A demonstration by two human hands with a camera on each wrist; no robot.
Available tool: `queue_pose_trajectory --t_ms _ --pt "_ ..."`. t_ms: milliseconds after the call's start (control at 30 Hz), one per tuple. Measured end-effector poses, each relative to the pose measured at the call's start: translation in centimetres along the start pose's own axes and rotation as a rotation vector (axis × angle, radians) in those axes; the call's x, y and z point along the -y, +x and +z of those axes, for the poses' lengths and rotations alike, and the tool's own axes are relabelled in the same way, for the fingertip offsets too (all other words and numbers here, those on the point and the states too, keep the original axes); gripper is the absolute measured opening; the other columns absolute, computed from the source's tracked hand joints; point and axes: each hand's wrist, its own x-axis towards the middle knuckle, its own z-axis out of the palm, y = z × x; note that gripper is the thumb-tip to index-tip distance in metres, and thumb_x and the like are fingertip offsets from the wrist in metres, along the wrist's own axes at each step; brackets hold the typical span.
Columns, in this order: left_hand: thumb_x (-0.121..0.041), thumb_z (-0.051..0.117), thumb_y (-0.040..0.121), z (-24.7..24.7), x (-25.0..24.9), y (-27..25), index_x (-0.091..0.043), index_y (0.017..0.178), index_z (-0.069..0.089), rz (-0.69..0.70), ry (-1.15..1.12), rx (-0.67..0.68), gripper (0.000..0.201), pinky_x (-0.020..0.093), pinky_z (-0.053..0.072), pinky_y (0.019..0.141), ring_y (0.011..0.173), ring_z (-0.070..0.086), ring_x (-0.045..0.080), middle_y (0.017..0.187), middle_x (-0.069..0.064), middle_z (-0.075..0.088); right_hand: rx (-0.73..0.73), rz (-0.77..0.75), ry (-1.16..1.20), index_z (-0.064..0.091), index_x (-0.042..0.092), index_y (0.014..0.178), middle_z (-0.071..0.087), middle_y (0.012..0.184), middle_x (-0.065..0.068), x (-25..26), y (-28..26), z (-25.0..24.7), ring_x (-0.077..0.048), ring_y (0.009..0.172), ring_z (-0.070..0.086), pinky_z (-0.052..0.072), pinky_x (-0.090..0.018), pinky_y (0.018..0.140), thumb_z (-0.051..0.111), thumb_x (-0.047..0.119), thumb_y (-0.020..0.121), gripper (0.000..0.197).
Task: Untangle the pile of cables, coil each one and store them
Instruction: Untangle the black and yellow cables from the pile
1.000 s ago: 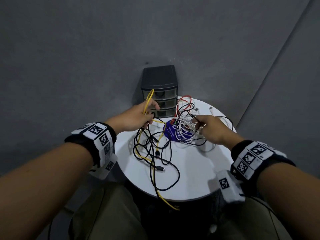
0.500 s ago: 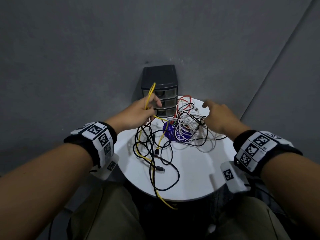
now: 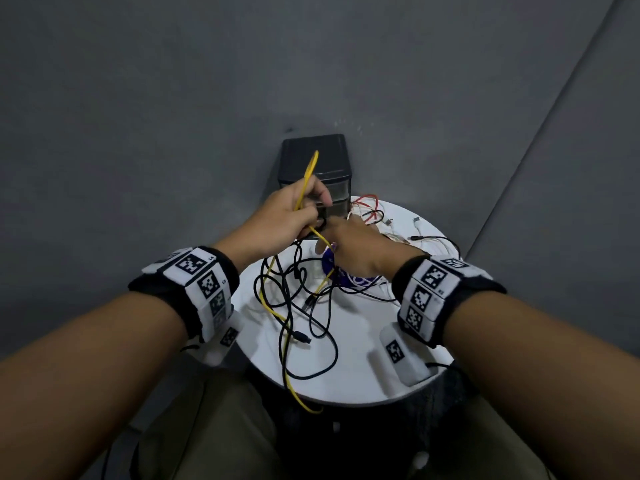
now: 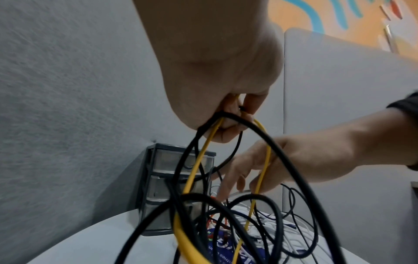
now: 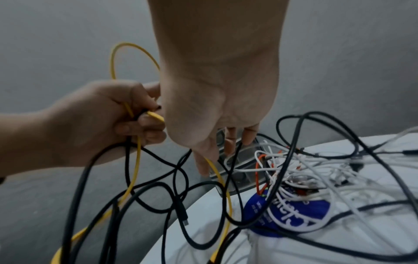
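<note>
Now our left hand point(image 3: 284, 216) grips the yellow cable point(image 3: 282, 327) and a black cable point(image 3: 322, 341), lifted above the round table point(image 3: 349, 379). The yellow cable runs down toward us and over the near rim. Our right hand point(image 3: 356, 251), fingers loosely extended and holding nothing, sits just beside the left; a moment ago it hovered farther right over the white tangle point(image 3: 398, 237).

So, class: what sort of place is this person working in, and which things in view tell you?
Probably an office or lab corner: grey felt-like partition panels behind a small round white table, with a little drawer unit for storing the cables.
</note>
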Motion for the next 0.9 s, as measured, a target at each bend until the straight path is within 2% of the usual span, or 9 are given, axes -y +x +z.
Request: queue_pose_trajectory --t_ms 67,133,233,333,433,567,700,800,900 --pt "-0.006 0.043 0.084 0.0 -0.3 -0.1 -0.011 0.101 0.057 0.012 -0.008 -0.004 0.024 0.029 0.039 0.056 0.061 0.043 0.023 0.065 0.012 0.042 0.048 0.026 -0.002 0.053 0.034 0.137 0.044 0.143 0.002 0.3 0.3 0.3 -0.031 0.126 0.038 0.038 -0.053 0.104 0.045 0.005 0.089 0.056" --pt "-0.007 0.042 0.084 -0.2 -0.3 -0.3 -0.012 0.101 0.058 0.014 -0.013 -0.014 0.024 0.029 0.038 0.055 0.06 0.041 0.022 0.064 0.011 0.041 0.031 0.062 0.065 0.046 0.028 0.144 0.044 0.145 -0.001 0.1 0.7 0.5 -0.032 0.129 0.039 0.039 -0.054 0.105 0.046 0.006 0.087 0.061" --pt "-0.008 0.042 0.082 -0.6 -0.6 -0.5 -0.008 0.101 0.058 0.007 -0.01 -0.042 0.025 0.024 0.035 0.049 0.053 0.038 0.018 0.062 0.011 0.042 -0.117 0.132 0.217 0.05 0.02 0.144 0.048 0.147 -0.006 -0.5 1.2 0.0 -0.032 0.134 0.045 0.041 -0.045 0.11 0.048 0.001 0.084 0.063" --pt "-0.008 0.043 0.078 -0.9 -0.8 -0.8 -0.002 0.098 0.058 0.009 0.007 -0.079 0.026 0.016 0.032 0.046 0.047 0.034 0.01 0.06 0.011 0.04 -0.287 0.259 0.399 0.059 0.012 0.136 0.057 0.139 -0.009 -1.1 1.0 -1.1 -0.031 0.126 0.055 0.046 -0.033 0.101 0.048 -0.003 0.089 0.05" --pt "-0.007 0.044 0.077 -1.4 -0.7 -0.7 -0.001 0.096 0.06 -0.004 0.027 -0.098 0.026 0.017 0.03 0.046 0.047 0.033 0.009 0.056 0.001 0.042 -0.366 0.396 0.519 0.06 0.009 0.129 0.06 0.132 -0.014 -2.1 1.0 -1.6 -0.033 0.118 0.058 0.048 -0.036 0.099 0.048 -0.003 0.088 0.044" --pt "-0.015 0.046 0.074 -1.8 -0.5 -0.3 -0.009 0.092 0.064 -0.011 0.069 -0.154 0.026 0.025 0.033 0.051 0.054 0.036 0.017 0.06 0.009 0.044 -0.287 0.389 0.518 0.056 0.011 0.136 0.06 0.132 -0.012 -2.4 1.1 -1.2 -0.033 0.121 0.056 0.045 -0.043 0.106 0.056 0.001 0.088 0.048" --pt "-0.017 0.047 0.072 -2.8 -0.6 0.1 -0.013 0.087 0.065 -0.012 0.104 -0.216 0.024 0.028 0.031 0.053 0.053 0.037 0.016 0.06 0.008 0.045 -0.293 0.39 0.547 0.052 0.013 0.137 0.059 0.131 -0.012 -2.7 1.4 -0.6 -0.037 0.116 0.058 0.049 -0.051 0.102 0.058 0.005 0.088 0.05" --pt "-0.018 0.048 0.071 -4.0 -1.1 0.1 -0.018 0.083 0.065 -0.023 0.151 -0.278 0.021 0.026 0.037 0.054 0.05 0.04 0.008 0.055 -0.007 0.047 -0.3 0.403 0.538 0.051 0.013 0.139 0.058 0.135 -0.012 -3.2 1.6 -0.2 -0.035 0.122 0.056 0.046 -0.045 0.105 0.058 0.006 0.09 0.05" --pt "-0.02 0.046 0.071 -4.8 -1.1 0.1 -0.019 0.081 0.064 -0.056 0.154 -0.374 0.021 0.026 0.034 0.052 0.053 0.039 0.013 0.056 -0.001 0.045 -0.284 0.376 0.498 0.051 0.011 0.141 0.057 0.14 -0.012 -3.3 1.7 0.3 -0.033 0.128 0.053 0.044 -0.037 0.106 0.058 0.003 0.09 0.052"
